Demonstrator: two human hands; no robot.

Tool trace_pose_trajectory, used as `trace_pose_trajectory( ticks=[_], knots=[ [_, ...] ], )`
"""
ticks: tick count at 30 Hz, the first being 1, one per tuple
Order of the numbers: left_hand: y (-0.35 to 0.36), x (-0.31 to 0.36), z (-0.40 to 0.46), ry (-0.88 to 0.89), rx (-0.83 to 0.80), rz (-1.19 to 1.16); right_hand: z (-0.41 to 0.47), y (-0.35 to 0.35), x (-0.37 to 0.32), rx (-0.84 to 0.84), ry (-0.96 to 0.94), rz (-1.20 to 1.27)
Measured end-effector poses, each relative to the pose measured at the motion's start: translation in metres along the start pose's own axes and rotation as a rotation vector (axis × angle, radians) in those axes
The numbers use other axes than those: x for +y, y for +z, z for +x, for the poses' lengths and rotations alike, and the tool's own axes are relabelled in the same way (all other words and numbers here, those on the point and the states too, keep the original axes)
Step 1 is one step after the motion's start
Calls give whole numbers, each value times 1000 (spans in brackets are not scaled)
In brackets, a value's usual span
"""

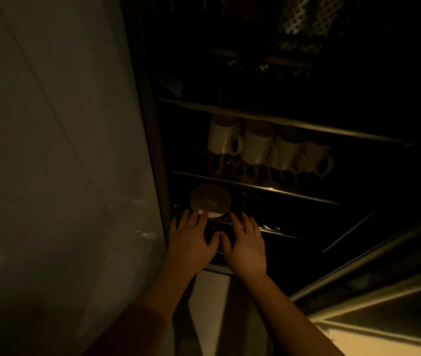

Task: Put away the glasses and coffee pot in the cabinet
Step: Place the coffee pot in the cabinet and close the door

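The scene is dim. Both my hands reach into an open dark cabinet at a low shelf (pixel 278 231). My left hand (pixel 191 240) and my right hand (pixel 245 242) lie side by side, fingers straight, thumbs nearly touching. Between and under them is a dark object that I cannot make out. Just beyond my left fingertips stands a round pale lid or disc (pixel 210 199), perhaps the top of a pot. No glasses are plainly visible near my hands.
Several white mugs (pixel 258 147) stand in a row on the shelf above, with dim glassware behind them. The pale open cabinet door (pixel 50 150) fills the left. A perforated metal panel (pixel 304 19) is at the top. A lit counter edge (pixel 384 337) lies lower right.
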State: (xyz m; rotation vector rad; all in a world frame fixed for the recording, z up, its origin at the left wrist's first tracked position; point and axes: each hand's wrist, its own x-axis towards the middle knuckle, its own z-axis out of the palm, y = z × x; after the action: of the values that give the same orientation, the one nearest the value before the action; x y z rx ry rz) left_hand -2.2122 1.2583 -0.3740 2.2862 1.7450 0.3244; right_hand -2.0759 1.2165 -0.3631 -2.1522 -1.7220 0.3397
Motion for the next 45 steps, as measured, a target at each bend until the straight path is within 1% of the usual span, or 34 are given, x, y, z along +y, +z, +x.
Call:
trace_pose_trajectory(
  ticks=[5,9,13,15,18,21,24,28,31,33,38,42,45],
  knots=[
    [-78,26,-43,-41,2,-45,-39,-79,-38,-44,88,75],
    [-154,50,-74,-93,-20,-95,-65,-147,-67,-40,129,72],
    [-223,78,-87,-53,28,-124,-82,-211,-92,-38,165,61],
    [-251,96,-90,-25,63,-168,-88,-242,-102,-6,167,76],
    [-286,129,-89,42,122,-226,-94,-287,-109,89,184,90],
    [-309,165,-86,131,124,-253,-99,-331,-107,178,209,67],
    [-325,203,-85,246,136,-256,-108,-375,-97,275,245,42],
    [-343,259,-82,376,104,-283,-119,-437,-79,392,306,-5],
    [-361,303,-80,478,94,-330,-127,-487,-61,526,338,-65],
    [-370,333,-80,543,71,-363,-133,-514,-45,578,384,-73],
    [-374,396,-89,707,6,-344,-152,-554,11,595,517,-87],
    [-367,440,-93,751,-85,-297,-165,-564,61,599,610,-61],
    [-360,476,-93,785,-118,-292,-166,-563,99,588,669,-4]
  ],
)
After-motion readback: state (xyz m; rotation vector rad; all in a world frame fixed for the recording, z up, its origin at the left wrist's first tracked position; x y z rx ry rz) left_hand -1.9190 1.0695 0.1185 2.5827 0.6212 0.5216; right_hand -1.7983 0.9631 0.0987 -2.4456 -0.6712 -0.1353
